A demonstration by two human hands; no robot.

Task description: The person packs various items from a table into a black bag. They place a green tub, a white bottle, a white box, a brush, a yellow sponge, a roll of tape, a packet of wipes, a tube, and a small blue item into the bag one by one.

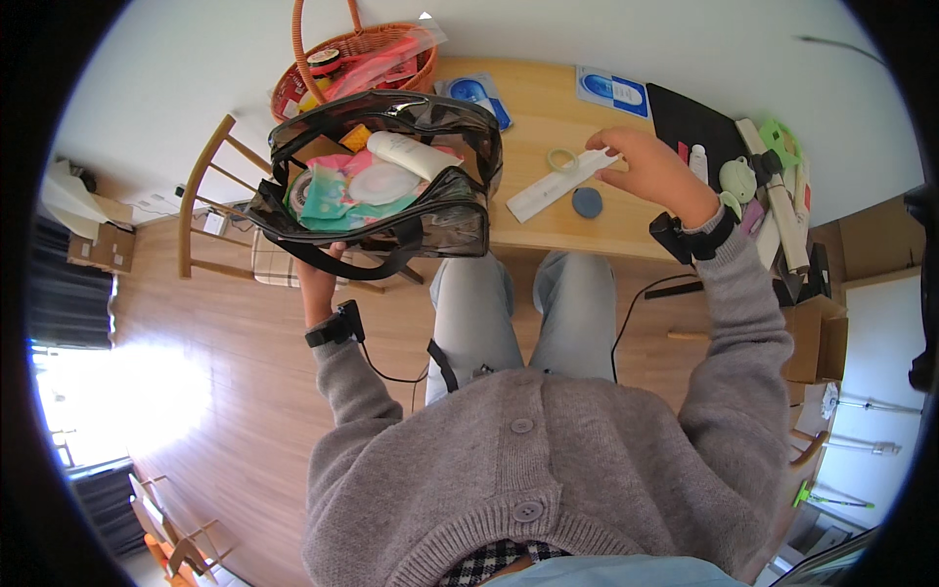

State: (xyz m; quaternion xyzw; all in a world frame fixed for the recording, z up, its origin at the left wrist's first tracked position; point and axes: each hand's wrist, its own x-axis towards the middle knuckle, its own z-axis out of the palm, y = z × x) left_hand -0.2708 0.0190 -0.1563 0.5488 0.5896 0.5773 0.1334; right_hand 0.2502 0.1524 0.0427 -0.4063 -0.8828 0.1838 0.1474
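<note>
A smoky transparent zip bag (447, 233) with black trim stands unzipped at the table's left. In it are a white squeeze tube (411, 152), a green and pink patterned packet (330, 194) and a round whitish item (383, 183). My left hand (320, 275) holds the bag at its lower front edge; most of its fingers are hidden beneath it. Over the table, my right hand (649, 165) has thumb and forefinger apart around the far end of a long white paper sleeve (546, 192). A pale green ring (562, 159) lies against that sleeve, beside a dark blue-grey disc (587, 202).
An orange wicker basket (433, 62) stands behind the bag. Two blue-and-white packages (612, 92) (502, 114) lie at the table's back. On the right are a black mat (689, 110), a white tube (698, 163) and a small green teapot (737, 180). A wooden chair (187, 213) is at left.
</note>
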